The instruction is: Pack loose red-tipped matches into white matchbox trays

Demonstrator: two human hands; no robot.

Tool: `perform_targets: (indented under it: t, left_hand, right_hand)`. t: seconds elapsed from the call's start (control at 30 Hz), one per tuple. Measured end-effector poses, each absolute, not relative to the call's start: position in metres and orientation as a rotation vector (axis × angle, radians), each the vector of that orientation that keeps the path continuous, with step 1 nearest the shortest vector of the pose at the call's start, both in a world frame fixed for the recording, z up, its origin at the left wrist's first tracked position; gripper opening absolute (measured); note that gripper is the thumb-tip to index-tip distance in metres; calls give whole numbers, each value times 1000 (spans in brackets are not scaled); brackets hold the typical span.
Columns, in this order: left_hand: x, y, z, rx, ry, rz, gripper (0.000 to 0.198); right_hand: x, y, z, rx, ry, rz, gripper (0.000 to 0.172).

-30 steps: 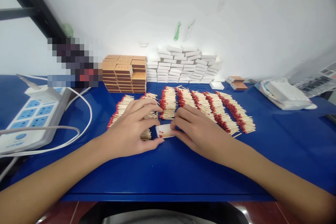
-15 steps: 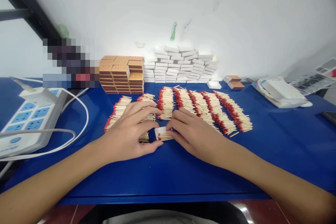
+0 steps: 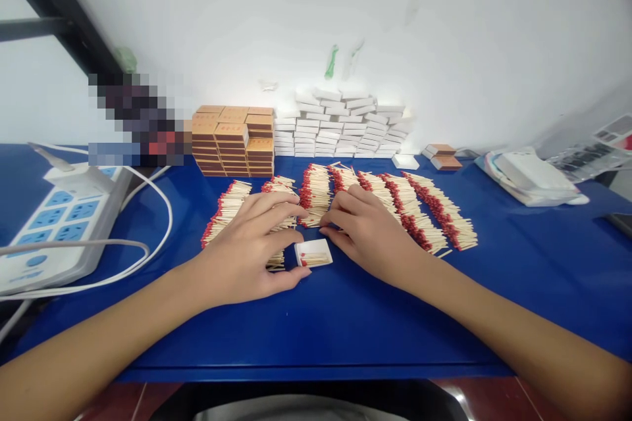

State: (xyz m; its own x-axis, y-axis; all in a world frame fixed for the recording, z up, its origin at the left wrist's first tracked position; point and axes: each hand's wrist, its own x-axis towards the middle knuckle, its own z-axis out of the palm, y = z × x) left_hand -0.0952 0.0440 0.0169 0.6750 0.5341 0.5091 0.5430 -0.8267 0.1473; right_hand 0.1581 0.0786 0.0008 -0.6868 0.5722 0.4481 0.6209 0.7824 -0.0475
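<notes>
A small white matchbox tray (image 3: 320,248) lies flat on the table between my hands, with a few red-tipped matches inside along its near side. Thumb and index finger of my left hand (image 3: 254,243) bracket the tray's left end, touching or nearly touching its corners. My right hand (image 3: 372,227) is just above and right of the tray, thumb and index tips slightly apart, with nothing visible between them. Those tips are nearest the front end of a middle row of matches (image 3: 315,194). Other rows of matches (image 3: 444,210) fan out behind both hands, partly covered by them.
Orange-brown matchboxes (image 3: 232,145) are stacked at the back left, beside a pile of white trays (image 3: 340,125) against the wall. Two matchboxes (image 3: 444,156) lie farther right, near a plastic-wrapped packet (image 3: 533,174). A power strip (image 3: 64,230) with white cables occupies the left.
My right hand has drawn back from the tray, up and slightly right toward the match rows, uncovering the tray and its matches. My left hand keeps its place at the tray's left end.
</notes>
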Motion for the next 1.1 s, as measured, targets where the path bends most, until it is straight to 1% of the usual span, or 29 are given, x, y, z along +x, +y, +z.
perform_targets:
  t: [0.17, 0.8, 0.97, 1.1]
  left_hand:
    - [-95, 45, 18, -2843, -914, -861, 21]
    - [-97, 45, 17, -2850, -921, -851, 21]
    - [-96, 45, 18, -2851, -918, -857, 20]
    - [-96, 44, 18, -2856, -935, -842, 19]
  right_hand:
    - [158, 79, 0, -882, -2512, -152, 18]
    - [157, 79, -1, -892, -2535, -131, 19]
    - [157, 81, 0, -922, -2544, -61, 16]
    - [156, 81, 0, -974, -2596, -132, 15]
